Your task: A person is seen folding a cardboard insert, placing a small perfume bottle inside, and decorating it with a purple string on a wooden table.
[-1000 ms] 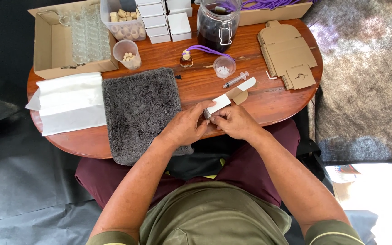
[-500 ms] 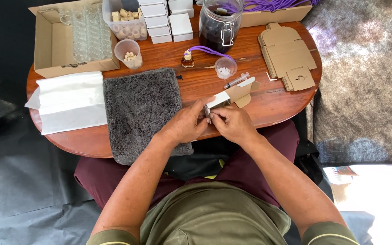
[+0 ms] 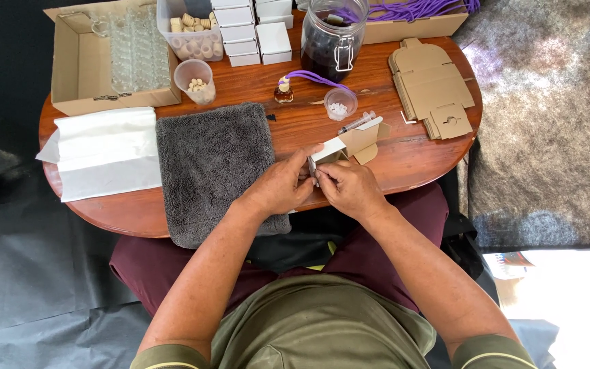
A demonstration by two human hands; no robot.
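Small white-and-kraft carton (image 3: pixel 347 145): pinched at its near end by left hand (image 3: pixel 283 186) and right hand (image 3: pixel 351 188), fingers closed on it. Since a second ago, tilted flaps-up just right of grey towel (image 3: pixel 214 164); folding apparently continues.

A: so what's the setup like around there?
B: small oval wooden table (image 3: pixel 404 164), reddish brown and kinda glossy. Black plastic sheeting (image 3: pixel 29 273) covers the floor on the left, a fuzzy grey rug (image 3: pixel 548 137) lies on the right, and bright sunlight hits the bottom right corner (image 3: pixel 568 294)
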